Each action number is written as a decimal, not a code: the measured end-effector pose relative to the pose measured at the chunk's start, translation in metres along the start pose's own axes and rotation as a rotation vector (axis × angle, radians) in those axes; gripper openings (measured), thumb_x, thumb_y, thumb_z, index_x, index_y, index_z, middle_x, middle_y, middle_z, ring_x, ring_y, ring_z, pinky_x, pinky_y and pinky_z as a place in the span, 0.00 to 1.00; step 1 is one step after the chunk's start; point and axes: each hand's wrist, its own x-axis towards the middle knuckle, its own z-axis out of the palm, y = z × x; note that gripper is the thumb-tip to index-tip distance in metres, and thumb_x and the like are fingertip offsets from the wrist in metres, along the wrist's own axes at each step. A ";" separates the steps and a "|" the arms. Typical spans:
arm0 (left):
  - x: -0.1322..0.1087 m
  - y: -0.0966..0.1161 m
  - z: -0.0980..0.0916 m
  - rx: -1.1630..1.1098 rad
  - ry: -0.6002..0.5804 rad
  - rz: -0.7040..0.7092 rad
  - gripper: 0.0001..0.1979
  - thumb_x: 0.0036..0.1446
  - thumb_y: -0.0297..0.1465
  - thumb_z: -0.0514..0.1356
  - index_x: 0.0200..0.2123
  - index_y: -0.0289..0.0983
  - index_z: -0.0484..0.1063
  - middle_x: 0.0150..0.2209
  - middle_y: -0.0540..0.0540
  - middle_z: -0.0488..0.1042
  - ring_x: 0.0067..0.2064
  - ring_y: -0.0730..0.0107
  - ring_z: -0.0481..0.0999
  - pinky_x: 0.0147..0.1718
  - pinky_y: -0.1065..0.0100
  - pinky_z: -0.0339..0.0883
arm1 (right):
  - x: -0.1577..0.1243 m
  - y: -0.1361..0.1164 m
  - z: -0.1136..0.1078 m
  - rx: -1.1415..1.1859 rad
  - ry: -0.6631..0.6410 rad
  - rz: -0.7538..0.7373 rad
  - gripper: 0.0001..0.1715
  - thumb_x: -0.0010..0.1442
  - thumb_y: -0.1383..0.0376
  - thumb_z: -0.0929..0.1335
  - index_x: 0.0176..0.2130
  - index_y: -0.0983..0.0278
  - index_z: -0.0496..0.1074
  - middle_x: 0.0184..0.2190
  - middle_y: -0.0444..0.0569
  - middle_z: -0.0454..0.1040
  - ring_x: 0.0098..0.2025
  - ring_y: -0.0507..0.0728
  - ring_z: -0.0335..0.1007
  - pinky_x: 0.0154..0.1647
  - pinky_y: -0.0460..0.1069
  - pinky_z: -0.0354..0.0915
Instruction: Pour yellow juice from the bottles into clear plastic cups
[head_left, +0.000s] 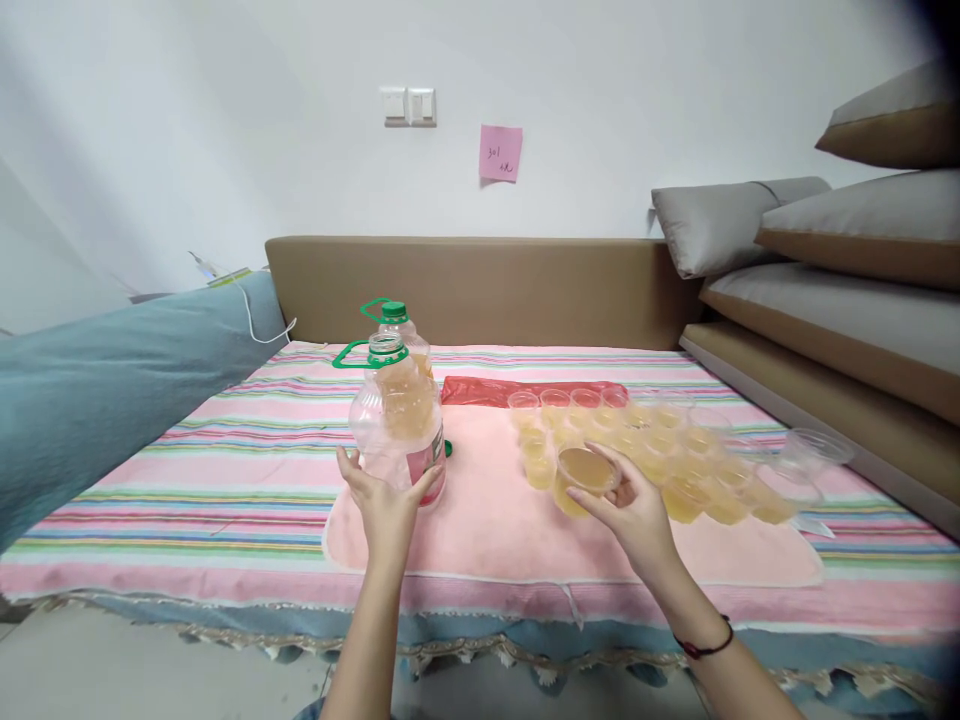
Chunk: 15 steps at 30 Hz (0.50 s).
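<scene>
My left hand (pixel 388 508) curves round the lower part of a clear plastic jug (pixel 369 412) with a green handle and an uncapped mouth. Behind this jug stands a second jug (pixel 395 322), which has its green cap on and pale yellow liquid inside. A loose green cap (pixel 448 448) lies just right of the front jug. With thumb and fingers, my right hand (pixel 634 505) grips a clear plastic cup (pixel 586 472) of yellowish liquid. Several similar cups (pixel 661 445) stand in rows behind and to the right of it, partly hidden by the hand.
A pink mat (pixel 480 535) lies under the jugs and cups on a striped cloth (pixel 187 490). Red plastic (pixel 525 392) stretches behind the cups. Clear empty-looking plastic ware (pixel 819 446) is at the right, near stacked cushions (pixel 847 310). A blue-covered armrest (pixel 127 370) borders the left.
</scene>
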 end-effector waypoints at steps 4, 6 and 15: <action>0.001 0.001 -0.001 -0.030 -0.012 -0.018 0.68 0.32 0.41 0.76 0.67 0.40 0.34 0.66 0.29 0.48 0.68 0.42 0.53 0.65 0.44 0.50 | 0.019 -0.031 0.020 0.044 -0.101 -0.028 0.38 0.40 0.57 0.80 0.50 0.59 0.73 0.53 0.55 0.76 0.55 0.66 0.72 0.55 0.59 0.70; 0.001 0.003 -0.002 -0.053 -0.025 -0.023 0.66 0.33 0.39 0.76 0.67 0.41 0.34 0.66 0.29 0.49 0.68 0.43 0.53 0.65 0.44 0.51 | 0.029 -0.045 0.033 0.066 -0.162 -0.049 0.36 0.40 0.58 0.80 0.50 0.58 0.73 0.52 0.53 0.77 0.55 0.65 0.73 0.55 0.59 0.70; -0.007 0.004 -0.004 -0.003 -0.044 0.018 0.57 0.38 0.40 0.73 0.66 0.39 0.43 0.65 0.30 0.53 0.67 0.41 0.54 0.63 0.41 0.53 | 0.076 -0.090 0.099 0.133 -0.393 -0.073 0.35 0.42 0.58 0.79 0.50 0.57 0.72 0.49 0.50 0.80 0.52 0.63 0.75 0.53 0.59 0.70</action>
